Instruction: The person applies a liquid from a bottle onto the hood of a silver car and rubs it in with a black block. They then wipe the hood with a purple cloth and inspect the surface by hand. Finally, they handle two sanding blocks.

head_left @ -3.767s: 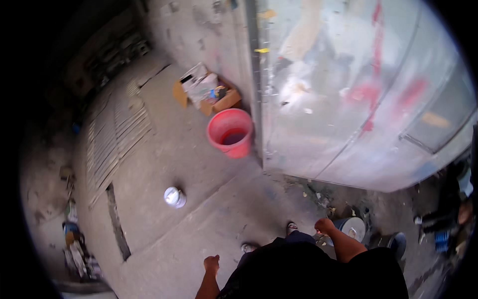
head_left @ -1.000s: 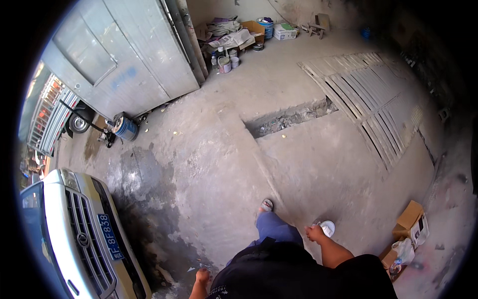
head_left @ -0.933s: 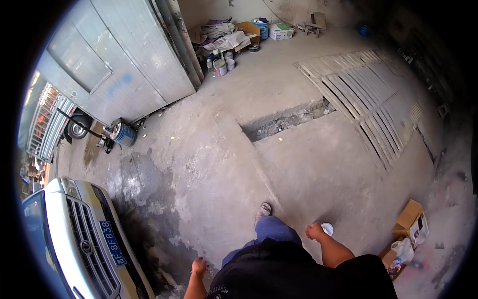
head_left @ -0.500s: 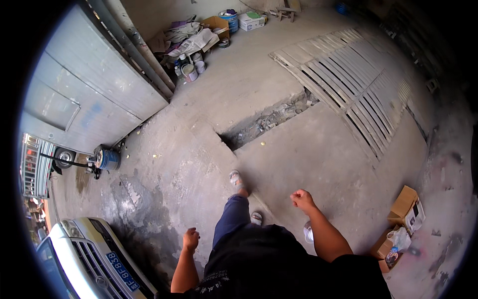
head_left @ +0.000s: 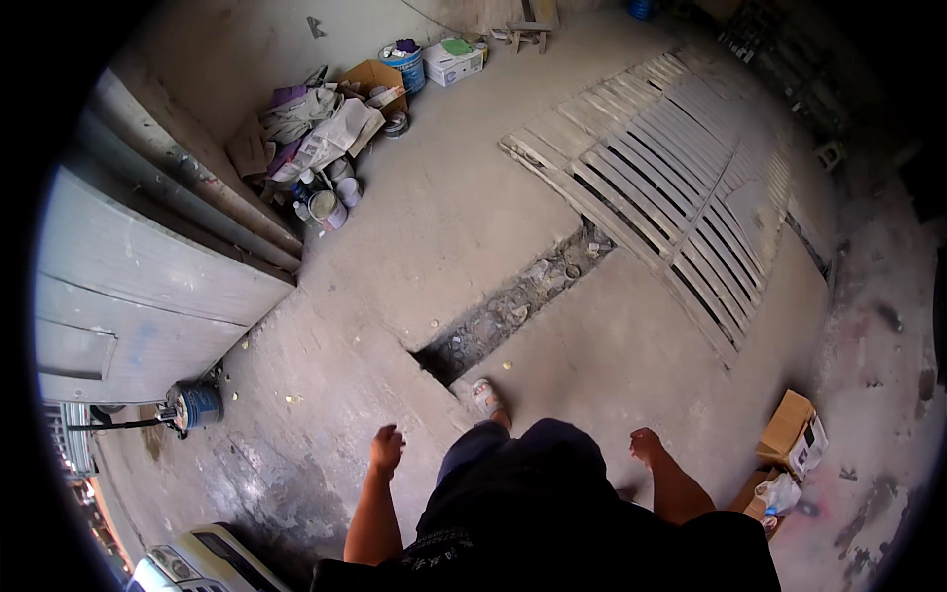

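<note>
The left hand (head_left: 387, 449) hangs out in front of the body over the bare concrete floor (head_left: 612, 345), its grip released, the fingers loosely bent and slightly apart. The right hand (head_left: 646, 447) hangs on the other side of the body with its fingers curled in (how tight that grip is, I cannot tell at this size). The thing nearest the left hand is a narrow trench (head_left: 440, 361) cut into the floor ahead, its bed strewn with rubble (head_left: 503, 318); a sandalled foot (head_left: 485, 398) stands just beside its near end. At its far end the trench meets a slatted panel (head_left: 681, 202) lying flat. Well apart from the right hand, out to the right, sit an open cardboard box (head_left: 786, 431) and, against it, a lower carton (head_left: 747, 491) with a white plastic bag (head_left: 782, 493) in it. To the left, a blue bucket (head_left: 200, 405) stands close to a grey metal door (head_left: 158, 296), and the front of a pale vehicle (head_left: 197, 564) shows at the lower edge. Farther off by the wall, a heap of cloths (head_left: 330, 138) lies near some paint cans (head_left: 326, 209) and a white box (head_left: 454, 67).
</note>
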